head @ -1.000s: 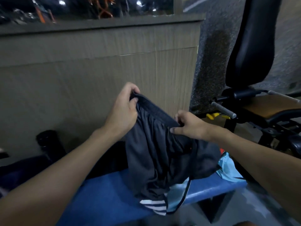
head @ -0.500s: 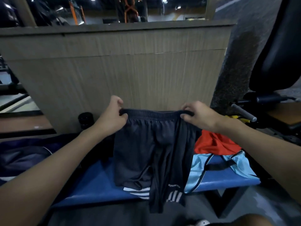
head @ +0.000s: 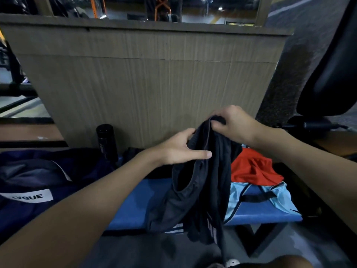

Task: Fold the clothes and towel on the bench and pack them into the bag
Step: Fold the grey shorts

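The right hand [head: 236, 123] is curled tight round the bunched waistband of a pair of thin black shorts [head: 204, 190], white-striped at the hem, and holds them up in front of the tall wood-grain panel [head: 154, 84]. The left hand [head: 178, 148] pinches the same waistband just below and to the left, fingers behind the cloth, thumb laid flat across the front. From there the shorts hang down over the blue padded table [head: 146, 207] and drop past its front edge toward the grey floor [head: 146, 252].

To the right of the shorts a crumpled red garment [head: 255, 170] lies on the table, its near side resting on a shiny light-blue garment [head: 278, 198] with black trim that runs out to the right front corner. To the left there is a bare strip of blue padding, the only free room on top. Beyond it sits a soft navy bag [head: 29, 182] with a white label; its top sags in dark folds and I cannot tell what is inside. A black cylindrical bottle [head: 106, 140] stands against the panel, just behind the bag.
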